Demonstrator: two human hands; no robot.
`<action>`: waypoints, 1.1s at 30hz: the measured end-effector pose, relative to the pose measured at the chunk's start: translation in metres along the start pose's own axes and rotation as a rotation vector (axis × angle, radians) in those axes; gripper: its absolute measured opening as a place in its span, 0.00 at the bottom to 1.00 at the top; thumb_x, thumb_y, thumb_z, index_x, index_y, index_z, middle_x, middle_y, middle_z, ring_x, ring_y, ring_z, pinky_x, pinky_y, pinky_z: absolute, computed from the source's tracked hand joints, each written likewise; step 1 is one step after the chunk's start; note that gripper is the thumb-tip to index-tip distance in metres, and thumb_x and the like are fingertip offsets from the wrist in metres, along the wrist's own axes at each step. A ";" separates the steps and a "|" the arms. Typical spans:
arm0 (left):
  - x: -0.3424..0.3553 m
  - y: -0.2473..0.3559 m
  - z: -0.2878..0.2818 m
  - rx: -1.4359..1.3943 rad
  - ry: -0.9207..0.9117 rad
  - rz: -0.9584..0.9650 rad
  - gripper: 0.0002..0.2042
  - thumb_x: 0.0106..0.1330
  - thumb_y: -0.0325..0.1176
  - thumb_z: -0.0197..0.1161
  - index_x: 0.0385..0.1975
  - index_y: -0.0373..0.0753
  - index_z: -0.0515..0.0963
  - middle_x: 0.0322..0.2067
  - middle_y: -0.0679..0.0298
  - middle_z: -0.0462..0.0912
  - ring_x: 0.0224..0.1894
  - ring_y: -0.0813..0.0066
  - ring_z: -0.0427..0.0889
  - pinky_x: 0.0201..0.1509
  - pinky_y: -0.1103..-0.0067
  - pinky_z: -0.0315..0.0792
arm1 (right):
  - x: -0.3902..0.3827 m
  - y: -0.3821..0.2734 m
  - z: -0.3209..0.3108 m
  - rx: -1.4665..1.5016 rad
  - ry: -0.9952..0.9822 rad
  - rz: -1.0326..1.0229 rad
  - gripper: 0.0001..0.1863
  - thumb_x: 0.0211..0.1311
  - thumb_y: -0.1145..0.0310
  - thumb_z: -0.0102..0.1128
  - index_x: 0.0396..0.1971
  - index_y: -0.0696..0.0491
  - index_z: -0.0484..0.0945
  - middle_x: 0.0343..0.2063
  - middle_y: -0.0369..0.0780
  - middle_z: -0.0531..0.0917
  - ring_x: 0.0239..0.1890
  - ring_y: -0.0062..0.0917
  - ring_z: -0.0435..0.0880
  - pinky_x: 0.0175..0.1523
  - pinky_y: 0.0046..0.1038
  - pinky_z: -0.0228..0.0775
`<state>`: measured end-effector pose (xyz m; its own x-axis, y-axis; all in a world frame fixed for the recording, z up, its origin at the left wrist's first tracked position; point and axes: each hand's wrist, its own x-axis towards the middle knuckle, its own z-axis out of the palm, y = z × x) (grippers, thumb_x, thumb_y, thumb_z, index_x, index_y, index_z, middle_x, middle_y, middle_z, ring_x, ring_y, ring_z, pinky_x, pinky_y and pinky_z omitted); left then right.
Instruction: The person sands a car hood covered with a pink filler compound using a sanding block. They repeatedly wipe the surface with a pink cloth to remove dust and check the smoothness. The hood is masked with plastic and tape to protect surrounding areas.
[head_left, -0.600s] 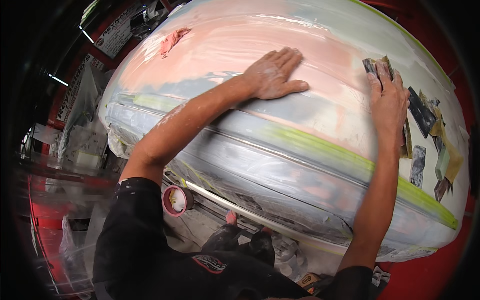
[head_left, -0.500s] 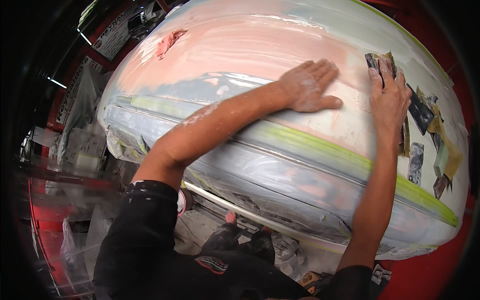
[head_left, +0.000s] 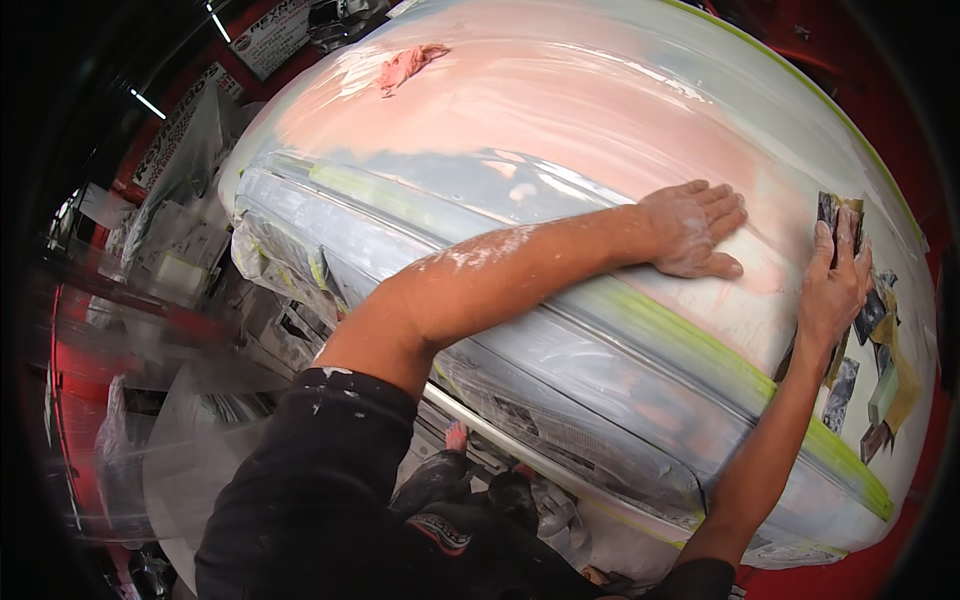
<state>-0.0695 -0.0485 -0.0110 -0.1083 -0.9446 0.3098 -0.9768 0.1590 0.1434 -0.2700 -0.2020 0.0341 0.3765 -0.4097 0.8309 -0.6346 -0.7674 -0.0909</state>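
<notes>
My left hand lies flat on a broad curved vehicle panel, its dusty fingers stretched out and thumb apart. The panel is patched with pink, grey and cream. To the right, my right hand grips a long, narrow sanding block wrapped in dark and tan abrasive paper and resting on the cream area. Much of the block is hidden under the palm. Just beyond that hand lie several worn strips of sandpaper and a small pale green block.
A crumpled pink rag rests on the panel's far left. Yellow-green tape follows the near edge, above a whitish dusty side. Plastic sheeting hangs at left. My feet stand below on the cluttered floor.
The whole view has shifted, so the panel sits differently in the picture. My right hand and the block are nearer the loose sandpaper strips. My left hand stays flat on the panel.
</notes>
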 end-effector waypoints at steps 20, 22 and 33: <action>-0.148 -0.126 -0.074 0.198 -0.054 -0.440 0.45 0.76 0.67 0.38 0.75 0.27 0.54 0.76 0.41 0.52 0.80 0.46 0.46 0.83 0.62 0.42 | 0.000 -0.021 -0.006 0.029 -0.164 0.083 0.23 0.72 0.51 0.59 0.63 0.38 0.81 0.67 0.55 0.72 0.66 0.56 0.71 0.70 0.54 0.61; -0.110 -0.091 -0.061 0.227 -0.104 -0.345 0.43 0.78 0.65 0.39 0.75 0.28 0.54 0.76 0.42 0.52 0.81 0.48 0.46 0.83 0.63 0.43 | 0.000 -0.022 -0.009 0.021 -0.168 0.098 0.23 0.72 0.51 0.59 0.63 0.38 0.81 0.67 0.55 0.72 0.65 0.55 0.71 0.70 0.55 0.62; 0.055 0.057 0.025 0.065 0.104 0.111 0.44 0.74 0.66 0.46 0.68 0.23 0.65 0.70 0.38 0.65 0.74 0.46 0.62 0.77 0.60 0.57 | 0.002 -0.012 -0.001 0.056 -0.076 -0.016 0.21 0.71 0.54 0.61 0.60 0.43 0.83 0.62 0.55 0.76 0.63 0.52 0.75 0.68 0.48 0.64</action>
<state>-0.1357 -0.0984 -0.0096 -0.1999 -0.8870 0.4162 -0.9701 0.2388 0.0429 -0.2624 -0.1927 0.0371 0.4377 -0.4323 0.7884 -0.5904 -0.7995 -0.1105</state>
